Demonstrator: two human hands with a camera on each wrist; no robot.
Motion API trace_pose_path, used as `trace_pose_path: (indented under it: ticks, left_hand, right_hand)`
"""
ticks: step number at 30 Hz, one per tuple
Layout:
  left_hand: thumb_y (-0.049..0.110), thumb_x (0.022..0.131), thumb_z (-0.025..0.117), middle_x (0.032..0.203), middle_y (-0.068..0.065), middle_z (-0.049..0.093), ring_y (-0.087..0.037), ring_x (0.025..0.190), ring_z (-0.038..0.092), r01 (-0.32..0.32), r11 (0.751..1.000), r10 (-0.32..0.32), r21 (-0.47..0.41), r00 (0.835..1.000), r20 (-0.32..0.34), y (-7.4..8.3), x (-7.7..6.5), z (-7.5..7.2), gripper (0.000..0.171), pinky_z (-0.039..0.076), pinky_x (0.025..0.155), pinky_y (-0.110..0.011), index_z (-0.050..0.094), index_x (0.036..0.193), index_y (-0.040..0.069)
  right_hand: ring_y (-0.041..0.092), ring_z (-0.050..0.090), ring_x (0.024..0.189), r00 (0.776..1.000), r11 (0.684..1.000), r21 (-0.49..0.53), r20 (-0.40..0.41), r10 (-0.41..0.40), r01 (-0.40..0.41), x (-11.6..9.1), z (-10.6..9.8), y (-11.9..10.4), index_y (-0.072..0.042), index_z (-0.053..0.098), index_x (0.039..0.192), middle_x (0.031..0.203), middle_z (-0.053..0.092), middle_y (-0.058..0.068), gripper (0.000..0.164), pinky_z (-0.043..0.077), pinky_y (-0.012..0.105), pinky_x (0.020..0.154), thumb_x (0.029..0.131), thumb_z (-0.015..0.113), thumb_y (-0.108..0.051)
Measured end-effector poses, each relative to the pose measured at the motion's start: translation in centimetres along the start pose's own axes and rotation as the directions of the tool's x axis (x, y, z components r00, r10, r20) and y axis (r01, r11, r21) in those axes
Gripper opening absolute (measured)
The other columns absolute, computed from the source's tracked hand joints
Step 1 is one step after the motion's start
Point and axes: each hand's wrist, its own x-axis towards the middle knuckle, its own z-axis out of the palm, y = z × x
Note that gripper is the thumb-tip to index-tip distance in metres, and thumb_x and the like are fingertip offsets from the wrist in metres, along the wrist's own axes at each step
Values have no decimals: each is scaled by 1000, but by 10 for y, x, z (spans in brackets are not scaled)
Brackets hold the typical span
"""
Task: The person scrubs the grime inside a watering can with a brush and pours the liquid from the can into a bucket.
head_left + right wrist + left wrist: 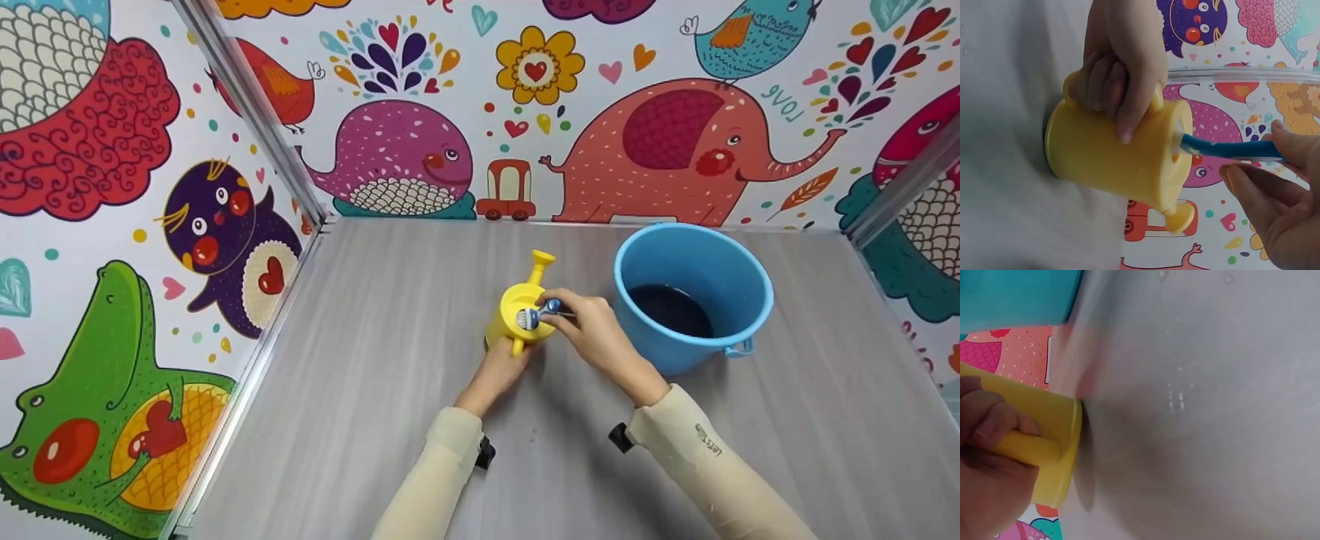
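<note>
Yellow watering can (1109, 149), handle (1030, 447) gripped by left hand (504, 364); right hand (596, 326) pinches blue brush (1235, 149) at its opening (514, 298); bucket (705, 262) at three o'clock.

The yellow watering can (1109, 154) is smooth, plain and rounded, widening toward its base. It stands roughly upright at the tabletop (390, 375); whether its base touches fully is hard to tell. Its short spout (536, 274), ending in a flared head, points away from the person, and its handle (1027, 448) faces back, gripped by the left hand (499, 370). The open top is partly covered.

The brush (1235, 149) has a slim, slightly curved blue handle and a pale head. The right hand (600, 334) pinches it near the far end, slanted, with the head at the can's opening.
</note>
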Motion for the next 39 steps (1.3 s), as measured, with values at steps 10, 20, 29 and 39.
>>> trace_pose_path:
  ticks: [10, 20, 29, 39]
  left_hand:
    - [20, 98, 60, 60, 9, 41, -7, 55, 40, -44, 999, 44, -11, 999, 26, -6, 4, 2, 26, 35, 54, -21, 49, 75, 16]
    - [23, 98, 60, 62, 8, 39, -9, 59, 41, -24, 999, 25, -38, 1000, 11, -4, 7, -2, 23, 37, 60, -23, 53, 78, 14]
    - [27, 99, 60, 63, 9, 37, -8, 60, 41, -16, 998, 17, -57, 1000, 15, -5, 6, -5, 21, 37, 61, -24, 56, 85, 13]
    - [28, 98, 60, 67, 9, 40, -9, 67, 44, 0, 997, 2, -75, 1000, 22, -3, 7, -7, 18, 38, 67, -26, 58, 92, 12]
  right_hand:
    - [21, 72, 86, 998, 985, -170, -37, -48, 41, 9, 3, -12, -8, 66, 114, 102, 75, 12, 21, 60, 39, 78, 96, 65, -19]
    - [22, 71, 81, 995, 987, -159, -100, -31, 15, 13, 4, -15, -5, 65, 114, 97, 75, 12, 25, 60, 39, 77, 96, 66, -22]
    - [19, 68, 78, 992, 988, -141, -97, -75, 61, 15, 5, -14, -6, 64, 112, 94, 74, 11, 22, 60, 38, 76, 95, 66, -20]
    - [22, 71, 86, 995, 993, -117, -91, -35, 24, 18, 1, -13, -5, 64, 115, 102, 74, 12, 23, 60, 40, 80, 97, 64, -19]
